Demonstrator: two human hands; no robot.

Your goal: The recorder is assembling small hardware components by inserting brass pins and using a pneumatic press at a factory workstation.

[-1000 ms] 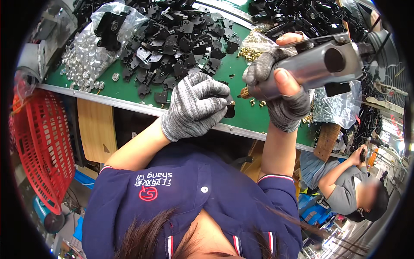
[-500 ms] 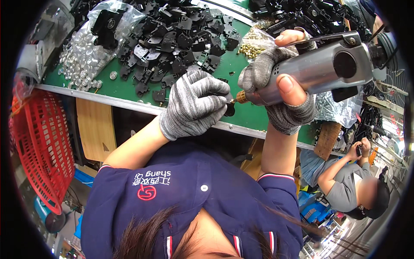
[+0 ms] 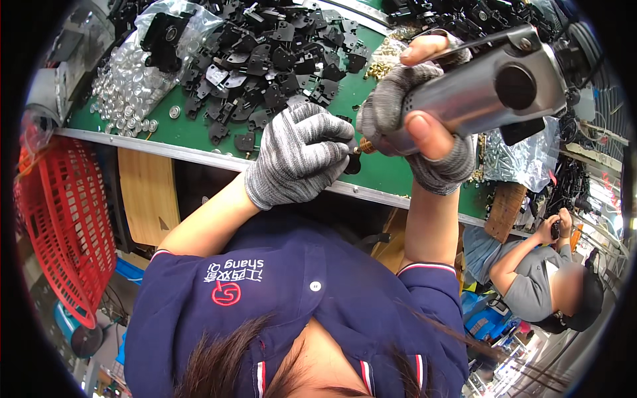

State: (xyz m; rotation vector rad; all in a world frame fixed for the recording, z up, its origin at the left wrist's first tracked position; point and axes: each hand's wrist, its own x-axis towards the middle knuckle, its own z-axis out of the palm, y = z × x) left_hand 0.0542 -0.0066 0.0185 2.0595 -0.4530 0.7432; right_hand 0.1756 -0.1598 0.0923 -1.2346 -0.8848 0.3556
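Gripping one metal-bodied tool point(image 3: 474, 93): one right hand point(image 3: 430, 138).

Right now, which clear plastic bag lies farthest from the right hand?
The leftmost bag, the one with round silver pieces. The bag of silver fasteners and the bag by the brass pieces lie much nearer the right hand.

My left hand point(image 3: 296, 158) wears a grey-and-white streaked knit glove; my right hand point(image 3: 446, 164), a matching glove with thumb bare. My navy-blue polo shirt point(image 3: 358, 298) has red-and-white sleeve trim point(image 3: 428, 266), a round white button point(image 3: 315, 286) and a red circular emblem point(image 3: 226, 293).
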